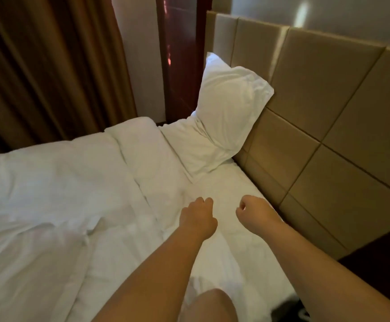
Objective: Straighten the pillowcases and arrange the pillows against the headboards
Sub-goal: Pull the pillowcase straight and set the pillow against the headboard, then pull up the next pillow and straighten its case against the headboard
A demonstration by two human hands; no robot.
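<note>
Already one pillow (pixel 226 117) leans against the headboard (pixel 324 108) at the bed's far corner, its case rumpled at the lower end. Both hands — left hand (pixel 197 218), right hand (pixel 255 211) — hover over the sheet (pixel 231 189), loosely curled, holding nothing, set apart. Best to reach forward, grip the case's two lower corners and tug evenly — smoothing before squaring it upright.

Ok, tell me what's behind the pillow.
The pillow leans upright against the tan padded headboard, whose panels show above and beside it. The panel area directly behind the pillow is covered, so anything there cannot be seen.
</note>
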